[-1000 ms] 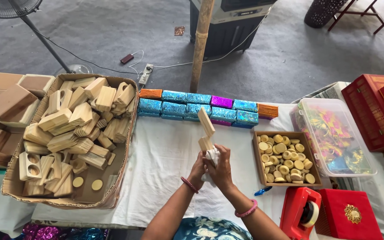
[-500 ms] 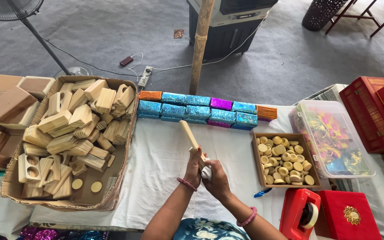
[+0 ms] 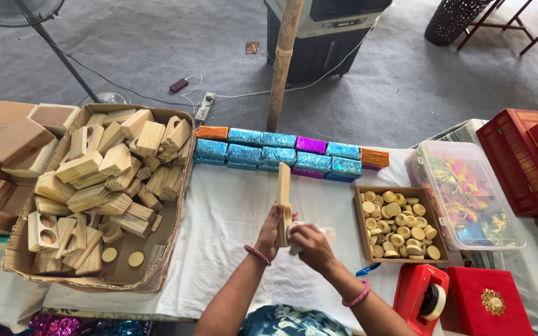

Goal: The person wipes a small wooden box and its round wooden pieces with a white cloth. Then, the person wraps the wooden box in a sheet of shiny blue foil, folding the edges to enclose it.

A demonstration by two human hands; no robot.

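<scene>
My left hand (image 3: 269,232) grips the lower end of a long pale wooden block (image 3: 283,196), held nearly upright over the white tablecloth (image 3: 231,218). My right hand (image 3: 309,244) presses a small white cloth (image 3: 326,232) against the block's lower right side. Both wrists wear pink bangles. To the left lies a cardboard box (image 3: 175,249) heaped with similar wooden blocks (image 3: 104,177). To the right, a shallow wooden tray (image 3: 359,233) holds several small round wooden discs (image 3: 396,225).
A row of blue, purple and orange glittery wrapped bricks (image 3: 284,152) lines the table's far edge. A clear plastic tub (image 3: 468,199) of colourful trimmings, red boxes (image 3: 518,158), a red tape dispenser (image 3: 421,298) and a blue pen (image 3: 366,271) sit at right. Brown cardboard boxes (image 3: 7,149) stand far left.
The block, tilted left half a second ago, now stands nearly upright. My right hand has shifted up along its lower side with the cloth.
</scene>
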